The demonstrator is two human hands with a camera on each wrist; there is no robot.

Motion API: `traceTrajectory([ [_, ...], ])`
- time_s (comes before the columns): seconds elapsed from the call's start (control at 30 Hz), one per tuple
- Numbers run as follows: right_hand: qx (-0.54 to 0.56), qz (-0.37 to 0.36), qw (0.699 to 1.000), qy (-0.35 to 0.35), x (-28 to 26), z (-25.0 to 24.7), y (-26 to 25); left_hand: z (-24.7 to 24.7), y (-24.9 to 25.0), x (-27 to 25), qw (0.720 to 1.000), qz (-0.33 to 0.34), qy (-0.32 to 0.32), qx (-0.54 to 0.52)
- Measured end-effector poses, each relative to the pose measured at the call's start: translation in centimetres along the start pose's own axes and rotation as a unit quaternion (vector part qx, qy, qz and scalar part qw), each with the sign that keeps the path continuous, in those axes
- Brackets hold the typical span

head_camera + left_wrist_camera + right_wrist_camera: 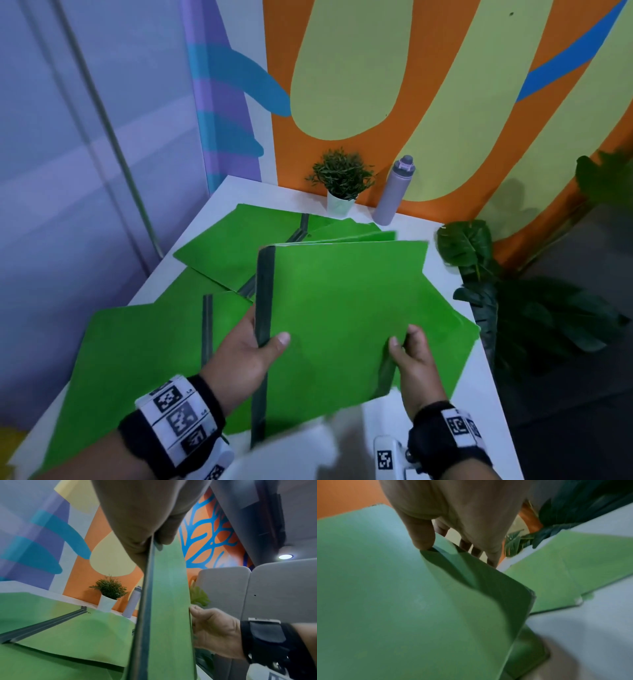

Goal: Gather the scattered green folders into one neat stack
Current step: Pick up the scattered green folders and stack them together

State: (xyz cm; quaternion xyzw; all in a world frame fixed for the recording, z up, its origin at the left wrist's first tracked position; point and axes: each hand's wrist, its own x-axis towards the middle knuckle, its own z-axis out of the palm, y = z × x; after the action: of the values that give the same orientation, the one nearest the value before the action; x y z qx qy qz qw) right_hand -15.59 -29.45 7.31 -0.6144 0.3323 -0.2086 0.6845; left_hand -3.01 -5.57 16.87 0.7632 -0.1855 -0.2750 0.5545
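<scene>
I hold one green folder (342, 318) raised and tilted above the tabletop (442, 270), its dark spine (264, 298) toward my left. My left hand (246, 353) grips that spine, thumb over the cover and fingers under it, which steadies the stiff edge. My right hand (416, 359) pinches the folder's near right part, thumb on top; in the right wrist view the cover buckles under that thumb, so I judge the sheet flexible and in need of support on both sides. The other green folders (137, 342) lie fanned and overlapping on the tabletop beneath and to the left, spines pointing in different directions. Gathering is, by my estimate, at an early stage: no squared stack is visible. The next move calls for aligning the held folder's spine with one below. A potted plant (340, 185) and a lilac bottle (394, 192) stand at the far edge, clear of the folders.
</scene>
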Motion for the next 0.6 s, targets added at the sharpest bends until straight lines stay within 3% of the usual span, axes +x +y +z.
traceTrajectory([
  [0.1, 0.002, 0.037, 0.999, -0.014, 0.9, 2.4, 0.6, -1.0, -0.8, 0.4, 0.999, -0.013, 0.036, -0.017],
  [0.23, -0.033, 0.056, 0.998, 0.005, 2.3, 5.8, 1.2, -2.9, -3.5, 1.1, 0.993, -0.094, 0.065, -0.011],
  [0.37, -0.157, 0.087, 0.984, -0.016, 4.8, 8.0, 3.2, -5.2, -7.1, 1.5, 0.982, -0.124, 0.137, 0.023],
  [0.43, -0.206, 0.131, 0.970, 0.018, 6.4, 8.1, 4.2, -6.4, -8.0, 1.4, 0.977, -0.131, 0.168, 0.026],
  [0.6, -0.208, 0.238, 0.945, 0.082, 10.0, 8.7, 5.4, -9.2, -9.3, 1.6, 0.964, -0.137, 0.227, 0.014],
])
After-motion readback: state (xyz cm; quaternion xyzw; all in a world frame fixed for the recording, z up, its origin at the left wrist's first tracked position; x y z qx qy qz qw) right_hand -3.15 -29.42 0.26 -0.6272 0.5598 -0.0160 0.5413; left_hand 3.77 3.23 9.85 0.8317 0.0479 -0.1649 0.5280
